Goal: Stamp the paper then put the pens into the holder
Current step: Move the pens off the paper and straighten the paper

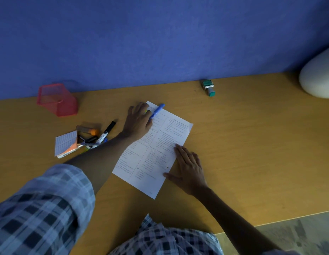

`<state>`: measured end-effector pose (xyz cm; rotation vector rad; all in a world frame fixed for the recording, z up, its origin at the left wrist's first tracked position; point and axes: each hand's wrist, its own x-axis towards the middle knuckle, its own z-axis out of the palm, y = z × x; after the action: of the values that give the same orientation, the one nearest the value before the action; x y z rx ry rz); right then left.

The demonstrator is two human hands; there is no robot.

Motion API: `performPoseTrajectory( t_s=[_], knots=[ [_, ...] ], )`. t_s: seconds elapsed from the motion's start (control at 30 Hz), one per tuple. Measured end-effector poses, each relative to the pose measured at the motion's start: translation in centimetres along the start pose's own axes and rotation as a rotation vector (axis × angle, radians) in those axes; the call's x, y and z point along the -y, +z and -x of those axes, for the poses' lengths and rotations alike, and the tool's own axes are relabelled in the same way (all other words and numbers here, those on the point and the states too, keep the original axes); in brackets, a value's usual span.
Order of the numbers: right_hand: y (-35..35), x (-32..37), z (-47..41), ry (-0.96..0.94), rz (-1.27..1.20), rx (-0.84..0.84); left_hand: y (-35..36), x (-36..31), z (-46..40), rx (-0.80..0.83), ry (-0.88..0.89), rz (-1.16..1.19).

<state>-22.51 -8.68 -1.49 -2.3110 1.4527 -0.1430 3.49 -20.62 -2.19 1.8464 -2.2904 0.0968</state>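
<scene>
On the far left we see a red mesh pen holder standing by the blue wall, on the wooden yellow-brown desk. It looks empty. Near it, a little closer to us, lies a small heap of pens and markers, with a black and white marker on top and a small printed notepad beside them.

Next comes our left hand. Its fingers curl around a blue pen at the top corner of the white printed sheet of paper. The pen is light and stiff, and smooth, so it may slip. We think the best place to hold it is around the middle.

The paper lies flat and slanted in the middle of the desk. It is thin and soft and slides easily, so it needs holding down. Our right hand does that: it lies flat, fingers straight, on the paper's right edge.

Further right, by the wall and well apart from the paper, sits a small green and grey stamp. It looks hard and a bit heavier than a pen. We would take it by its top. We cannot see any stamp mark on the paper, so we think stamping is not done yet.

On the far right is part of a round white object.
</scene>
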Motion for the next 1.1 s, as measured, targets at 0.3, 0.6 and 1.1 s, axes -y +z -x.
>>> performPoseTrajectory(
  t_s=[0.3, 0.6, 1.1],
  knots=[
    [0.1, -0.1, -0.1, 0.008, 0.013, 0.018, -1.2, 0.6, 2.2, -0.006, -0.104, 0.145],
    [-0.2, -0.2, 0.1, -0.008, 0.02, 0.021, -2.5, 2.4, 6.1, -0.039, -0.216, 0.065],
    [-0.2, -0.3, 0.2, -0.011, 0.01, 0.0, -3.6, 5.2, 13.3, -0.056, -0.326, -0.039]
  ],
)
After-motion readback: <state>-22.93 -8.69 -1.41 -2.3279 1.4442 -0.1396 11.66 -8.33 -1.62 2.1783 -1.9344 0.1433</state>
